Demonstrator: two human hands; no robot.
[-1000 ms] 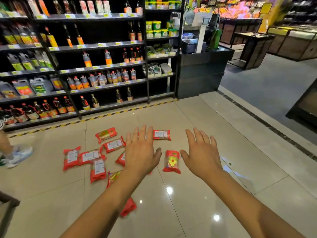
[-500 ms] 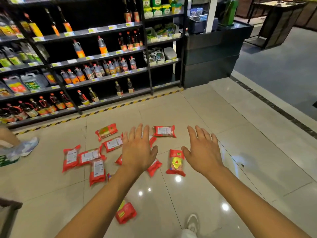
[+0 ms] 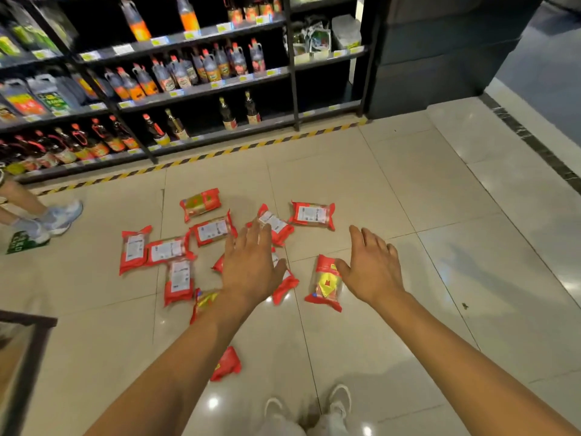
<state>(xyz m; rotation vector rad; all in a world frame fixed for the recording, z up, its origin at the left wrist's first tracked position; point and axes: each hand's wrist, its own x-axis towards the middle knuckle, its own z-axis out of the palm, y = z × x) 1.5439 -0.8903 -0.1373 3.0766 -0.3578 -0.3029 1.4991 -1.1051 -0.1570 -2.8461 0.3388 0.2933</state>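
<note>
Floor: glossy beige tiles (image 3: 440, 278), dark bottle shelves (image 3: 201, 86) upper left.
Packets: red plastic food packets (image 3: 213, 229) scattered mid-frame.
Left hand (image 3: 251, 269): fingers spread over them, contact unclear.
Right hand (image 3: 372, 269): spread, thumb beside red-and-yellow packet (image 3: 325, 284).

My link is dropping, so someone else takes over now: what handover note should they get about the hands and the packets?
Left hand: open, empty, hovers over the middle of the red packets.
Right hand: open, empty, thumb near the yellow-label packet.
Packets: about a dozen, scattered flat on the floor before the shelf; one stray packet lies nearer the feet.
Done: nothing picked up.
To do: gather every packet.
</note>
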